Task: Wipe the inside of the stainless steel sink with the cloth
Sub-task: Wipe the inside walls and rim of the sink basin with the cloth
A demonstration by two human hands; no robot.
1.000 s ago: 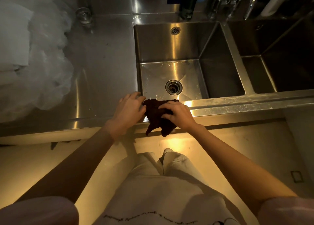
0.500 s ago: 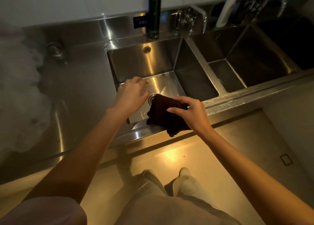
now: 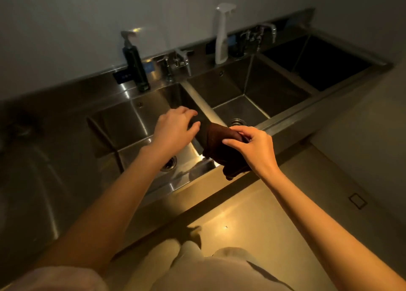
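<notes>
Seen from the head camera, the one view on offer, the dark cloth (image 3: 222, 146) hangs bunched from the right hand (image 3: 254, 146), which pinches its upper fold between thumb and curled fingers; the rest of the cloth droops down over the front rim where the divider between basins meets it. Its long axis runs roughly top to bottom, from the pinch point down toward the floor side of the rim, so it is gathered rather than spread flat. The left hand (image 3: 175, 129) hovers just beside the cloth, on its left, above the left basin of the stainless steel sink (image 3: 131, 123), fingers loosely bent and apart and holding nothing; its fingertips point toward the cloth without clearly touching it. The right hand is plainly the one nearer the cloth, being already on it, and the left basin's floor and drain (image 3: 168, 162) lie below and to the left of that grip, while the middle basin (image 3: 241, 97) lies behind and to the right. A pump bottle (image 3: 134, 64), a faucet (image 3: 180, 61) and a white spray bottle (image 3: 222, 33) stand along the back ledge. By my judgement wiping has not started: the cloth still has to go down inside a basin, and whichever is meant, the move begins from the rim.
</notes>
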